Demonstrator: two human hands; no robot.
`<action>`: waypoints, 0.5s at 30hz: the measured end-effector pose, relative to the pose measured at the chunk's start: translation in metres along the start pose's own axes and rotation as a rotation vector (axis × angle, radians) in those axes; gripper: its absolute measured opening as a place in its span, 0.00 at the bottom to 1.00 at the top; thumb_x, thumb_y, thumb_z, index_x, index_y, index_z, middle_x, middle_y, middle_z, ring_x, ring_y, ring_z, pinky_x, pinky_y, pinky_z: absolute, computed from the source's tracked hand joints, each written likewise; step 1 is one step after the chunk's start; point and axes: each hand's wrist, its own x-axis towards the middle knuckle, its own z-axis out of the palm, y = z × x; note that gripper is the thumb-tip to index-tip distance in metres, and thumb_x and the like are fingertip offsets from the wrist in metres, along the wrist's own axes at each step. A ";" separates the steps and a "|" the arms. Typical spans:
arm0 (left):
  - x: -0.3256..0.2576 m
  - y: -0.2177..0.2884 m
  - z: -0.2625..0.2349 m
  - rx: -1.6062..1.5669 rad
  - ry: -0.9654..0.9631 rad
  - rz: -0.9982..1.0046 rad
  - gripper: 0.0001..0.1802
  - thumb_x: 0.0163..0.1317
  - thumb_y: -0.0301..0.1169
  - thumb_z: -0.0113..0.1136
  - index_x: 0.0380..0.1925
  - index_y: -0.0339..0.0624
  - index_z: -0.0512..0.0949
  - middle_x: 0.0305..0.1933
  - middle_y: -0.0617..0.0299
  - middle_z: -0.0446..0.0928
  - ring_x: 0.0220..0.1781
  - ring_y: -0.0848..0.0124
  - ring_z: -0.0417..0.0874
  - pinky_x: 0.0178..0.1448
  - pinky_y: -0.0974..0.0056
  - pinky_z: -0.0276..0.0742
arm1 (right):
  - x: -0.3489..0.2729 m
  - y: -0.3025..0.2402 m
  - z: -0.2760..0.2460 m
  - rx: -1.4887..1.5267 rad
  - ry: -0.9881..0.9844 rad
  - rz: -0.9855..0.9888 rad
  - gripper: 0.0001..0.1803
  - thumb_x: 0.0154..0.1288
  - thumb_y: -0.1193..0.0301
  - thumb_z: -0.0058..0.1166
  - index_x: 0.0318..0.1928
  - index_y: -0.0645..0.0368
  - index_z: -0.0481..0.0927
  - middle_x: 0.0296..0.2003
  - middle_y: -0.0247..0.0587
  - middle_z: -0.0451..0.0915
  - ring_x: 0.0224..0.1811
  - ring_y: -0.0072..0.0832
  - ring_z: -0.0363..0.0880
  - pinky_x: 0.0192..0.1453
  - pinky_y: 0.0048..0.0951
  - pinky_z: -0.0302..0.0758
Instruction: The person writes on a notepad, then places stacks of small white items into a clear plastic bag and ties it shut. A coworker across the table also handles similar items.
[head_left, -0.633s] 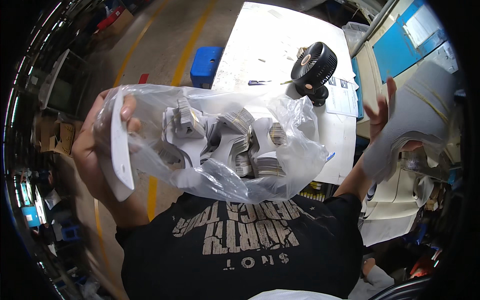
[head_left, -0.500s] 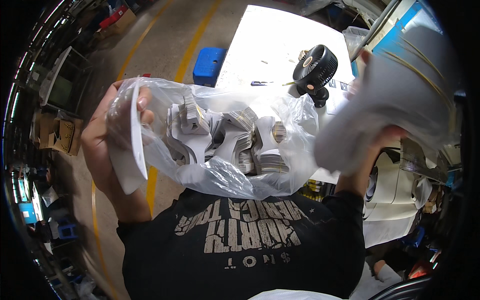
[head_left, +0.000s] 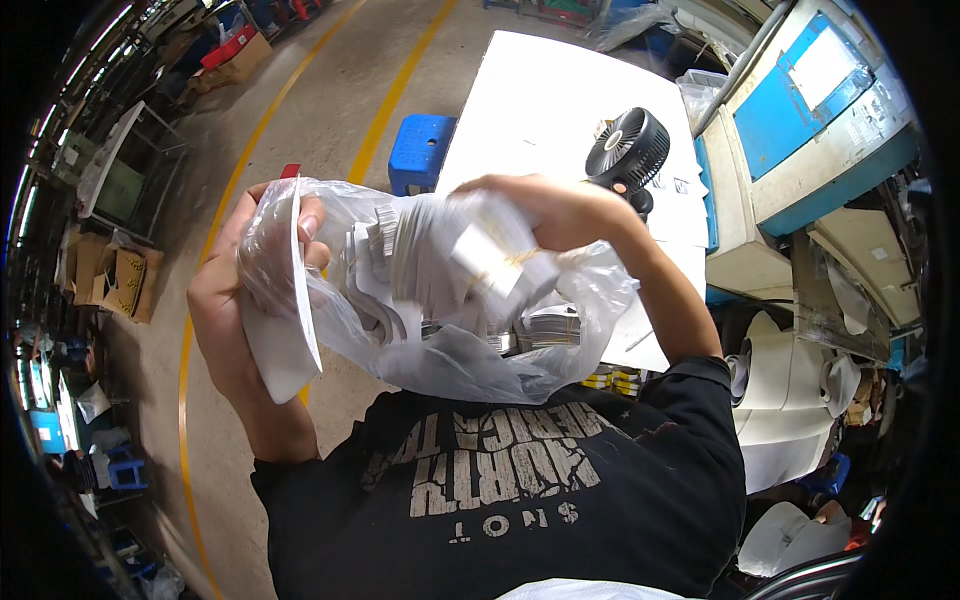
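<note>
My left hand (head_left: 218, 272) is closed on the rim of a clear plastic bag (head_left: 455, 368) and on a white card piece (head_left: 284, 350) seen nearly edge-on. Inside the bag lie several bundles (head_left: 552, 330) of white cut-out card, some with rubber bands around them. Over the bag's mouth, my right hand (head_left: 550, 208) grips a thick card bundle (head_left: 440, 250) with a rubber band round it. That bundle is tilted and smeared by motion, and its lower end is among the other bundles. The right fingertips are blurred and partly hidden behind it.
Beyond the bag stands a white table (head_left: 540, 100) with a black fan (head_left: 628, 150) on it. A blue stool (head_left: 420, 152) is at its left side. To the right is a blue and beige machine (head_left: 810, 110). Cardboard boxes (head_left: 125, 275) sit at the left.
My right hand has swung left from the far right with the banded bundle, bringing it over and into the bag's mouth. My left hand still holds the bag's rim and the card piece.
</note>
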 end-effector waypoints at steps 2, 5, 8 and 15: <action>0.005 -0.003 0.004 -0.025 -0.018 -0.012 0.21 0.68 0.30 0.42 0.58 0.30 0.64 0.42 0.52 0.73 0.35 0.73 0.79 0.30 0.74 0.77 | 0.005 0.002 0.024 -0.163 -0.172 -0.031 0.51 0.44 0.87 0.67 0.72 0.49 0.67 0.65 0.45 0.74 0.68 0.44 0.74 0.69 0.44 0.75; 0.013 -0.005 0.000 -0.138 -0.155 -0.054 0.23 0.66 0.28 0.43 0.60 0.30 0.63 0.42 0.51 0.73 0.36 0.73 0.80 0.29 0.73 0.77 | 0.008 -0.004 0.060 -0.312 -0.287 0.055 0.53 0.43 0.88 0.66 0.73 0.43 0.67 0.67 0.43 0.72 0.67 0.47 0.72 0.69 0.44 0.75; 0.010 -0.019 0.004 -0.046 -0.066 -0.064 0.23 0.68 0.29 0.51 0.60 0.31 0.60 0.44 0.54 0.66 0.33 0.74 0.75 0.29 0.77 0.79 | -0.011 -0.019 0.060 -0.328 -0.065 0.090 0.50 0.49 0.84 0.67 0.74 0.44 0.66 0.68 0.44 0.71 0.68 0.46 0.71 0.72 0.43 0.73; 0.016 -0.072 0.028 0.108 -0.012 -0.026 0.24 0.63 0.18 0.52 0.59 0.40 0.64 0.43 0.59 0.79 0.27 0.84 0.76 0.28 0.77 0.72 | -0.196 0.019 0.023 -0.284 1.139 0.888 0.11 0.73 0.69 0.56 0.41 0.68 0.82 0.36 0.50 0.85 0.38 0.36 0.86 0.47 0.34 0.81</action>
